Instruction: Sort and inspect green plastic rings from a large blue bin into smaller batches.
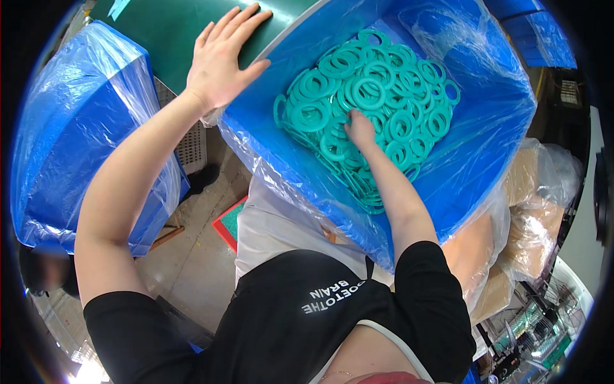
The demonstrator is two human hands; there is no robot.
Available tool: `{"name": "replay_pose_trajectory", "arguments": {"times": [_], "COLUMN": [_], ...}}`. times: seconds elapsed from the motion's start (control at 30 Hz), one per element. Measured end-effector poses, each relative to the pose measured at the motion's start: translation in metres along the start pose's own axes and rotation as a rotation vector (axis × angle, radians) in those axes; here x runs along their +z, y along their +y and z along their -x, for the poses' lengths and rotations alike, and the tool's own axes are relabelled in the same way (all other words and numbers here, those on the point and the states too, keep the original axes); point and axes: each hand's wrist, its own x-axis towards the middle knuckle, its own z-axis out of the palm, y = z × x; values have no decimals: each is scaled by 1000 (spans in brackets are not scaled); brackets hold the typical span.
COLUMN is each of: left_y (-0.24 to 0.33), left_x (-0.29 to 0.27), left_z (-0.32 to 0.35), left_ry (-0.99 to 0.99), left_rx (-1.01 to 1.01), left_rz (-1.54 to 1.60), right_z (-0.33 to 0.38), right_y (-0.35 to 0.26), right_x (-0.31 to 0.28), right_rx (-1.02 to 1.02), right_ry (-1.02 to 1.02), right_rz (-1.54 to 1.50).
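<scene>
A blue bin lined with clear plastic (486,141) stands in front of me, holding a heap of several teal flat rings (377,83). My right hand (359,130) reaches down into the bin and rests in the ring pile, its fingers buried among the rings, so its grip is hidden. My left hand (220,57) lies flat with spread fingers on the dark green surface (160,25) at the bin's upper left rim, holding nothing.
A second blue bin wrapped in clear plastic (83,134) stands at my left. Brown cartons in plastic wrap (531,211) sit at the right. A red-edged green mat (227,221) lies on the concrete floor below. Wire racks (543,320) show at the lower right.
</scene>
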Motion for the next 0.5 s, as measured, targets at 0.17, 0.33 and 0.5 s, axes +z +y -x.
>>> {"name": "replay_pose_trajectory", "arguments": {"times": [0.17,0.33,0.5], "left_y": [3,-1,9], "left_x": [3,-16,-9], "left_z": [0,-11,-15], "left_ry": [23,46,-53], "left_rx": [35,34,-65], "left_rz": [21,-13,90], "right_z": [33,85,134], "right_y": [-9,-14,5], "right_x": [-41,-72,-29], "right_rx": [-104,-79,58], "right_ry": [-148,-314,-628], "right_rz": [-65,448,568]}}
